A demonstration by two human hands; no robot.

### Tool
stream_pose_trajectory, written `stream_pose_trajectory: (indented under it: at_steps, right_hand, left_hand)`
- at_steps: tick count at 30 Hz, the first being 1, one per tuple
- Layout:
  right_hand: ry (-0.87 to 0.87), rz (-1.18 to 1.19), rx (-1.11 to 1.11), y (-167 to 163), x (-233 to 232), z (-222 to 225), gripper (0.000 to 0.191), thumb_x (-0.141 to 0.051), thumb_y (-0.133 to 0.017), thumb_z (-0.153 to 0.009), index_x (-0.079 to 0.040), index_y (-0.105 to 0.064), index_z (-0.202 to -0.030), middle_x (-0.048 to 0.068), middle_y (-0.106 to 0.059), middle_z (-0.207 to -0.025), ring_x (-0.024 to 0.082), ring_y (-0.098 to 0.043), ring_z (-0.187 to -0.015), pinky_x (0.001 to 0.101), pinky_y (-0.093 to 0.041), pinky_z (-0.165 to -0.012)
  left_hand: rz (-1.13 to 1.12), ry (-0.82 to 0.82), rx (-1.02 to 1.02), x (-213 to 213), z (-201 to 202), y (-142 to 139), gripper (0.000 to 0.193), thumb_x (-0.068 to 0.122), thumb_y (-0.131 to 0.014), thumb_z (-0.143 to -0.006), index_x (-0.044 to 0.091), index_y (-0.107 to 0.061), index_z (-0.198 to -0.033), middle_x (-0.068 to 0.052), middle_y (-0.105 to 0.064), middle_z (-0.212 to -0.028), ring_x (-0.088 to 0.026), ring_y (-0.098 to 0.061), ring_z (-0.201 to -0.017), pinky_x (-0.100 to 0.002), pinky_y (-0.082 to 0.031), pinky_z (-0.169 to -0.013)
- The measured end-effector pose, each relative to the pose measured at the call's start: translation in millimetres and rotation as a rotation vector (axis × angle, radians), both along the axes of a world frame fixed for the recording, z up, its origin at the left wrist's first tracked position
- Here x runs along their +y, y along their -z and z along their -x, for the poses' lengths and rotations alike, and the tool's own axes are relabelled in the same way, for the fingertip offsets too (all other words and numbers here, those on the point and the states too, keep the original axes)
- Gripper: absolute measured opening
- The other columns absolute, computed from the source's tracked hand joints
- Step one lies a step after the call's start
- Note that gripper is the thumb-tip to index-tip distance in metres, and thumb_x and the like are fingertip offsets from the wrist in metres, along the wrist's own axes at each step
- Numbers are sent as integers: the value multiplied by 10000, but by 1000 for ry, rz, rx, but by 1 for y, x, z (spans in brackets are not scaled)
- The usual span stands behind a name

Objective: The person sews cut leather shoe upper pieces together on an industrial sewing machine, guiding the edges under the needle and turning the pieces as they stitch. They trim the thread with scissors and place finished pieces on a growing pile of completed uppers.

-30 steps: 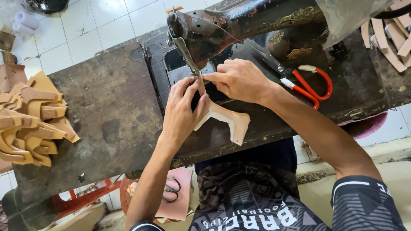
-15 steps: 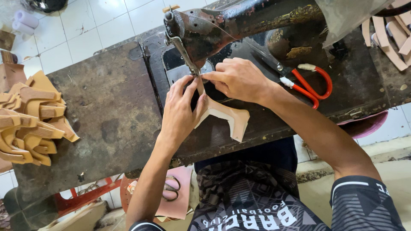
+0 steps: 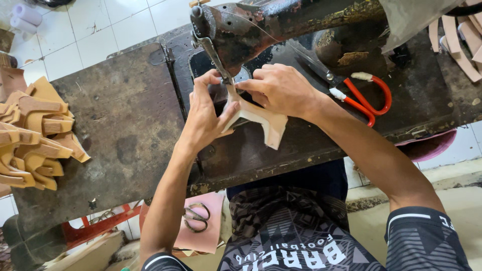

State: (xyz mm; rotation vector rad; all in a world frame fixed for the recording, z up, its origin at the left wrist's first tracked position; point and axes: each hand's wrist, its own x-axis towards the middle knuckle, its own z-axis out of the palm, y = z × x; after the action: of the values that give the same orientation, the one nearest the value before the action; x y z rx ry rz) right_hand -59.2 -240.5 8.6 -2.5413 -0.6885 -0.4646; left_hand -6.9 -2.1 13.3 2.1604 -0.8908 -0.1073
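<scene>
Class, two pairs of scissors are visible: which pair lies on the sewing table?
The red-handled scissors, right of the right hand; the dark pair lies below the table.

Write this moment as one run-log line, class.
left hand: grips tan leather piece | right hand: presses it at sewing machine needle | red-handled scissors: on table

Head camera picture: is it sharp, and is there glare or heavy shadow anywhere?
Head view: even, soft daylight and no hard shadows; the left hand, right hand and pale cut piece look sharp. The dark sewing machine shows only dull sheen, no strong glare. The white floor tiles are bright but not washed out. Straight edges bow slightly towards the frame's corners.
</scene>
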Motion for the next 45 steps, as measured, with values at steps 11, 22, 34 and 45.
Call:
stream_pose_trajectory:
  at_steps: [11,22,34,45]
  right_hand:
    - [6,-33,45,4,-3,-6,325,-111,-707,-863,-155,-757,-1181,60,-605,-793,280,-633,-794,421,-527,-690]
    - [8,-58,5,9,-6,-8,332,-67,-703,-834,-146,-764,-1151,62,-617,-794,279,-640,-789,420,-534,-694]
    - [81,-156,-21,13,-5,-6,190,-111,-739,-901,-97,-766,-1088,92,-653,-861,302,-659,-832,422,-558,-731]
    - [106,-150,-26,13,-3,-7,169,-154,-745,-946,-48,-752,-1078,111,-653,-868,301,-661,-817,414,-560,-725]
  left_hand:
    - [59,4,-110,-6,-21,5,510,150,-807,-939,28,-379,-1186,-234,-667,-1232,-400,-645,-1064,-470,-472,-987]
    - [85,-14,-174,-9,-28,10,470,119,-806,-909,28,-418,-1158,-228,-655,-1076,-419,-631,-1007,-489,-469,-911]
    - [246,-133,-80,-14,0,13,357,86,-771,-942,18,-481,-1139,-151,-709,-1178,-274,-713,-952,-391,-562,-844]
    - [273,-176,22,-20,4,10,316,48,-766,-945,10,-491,-1095,-140,-734,-1172,-201,-735,-839,-326,-588,-744]
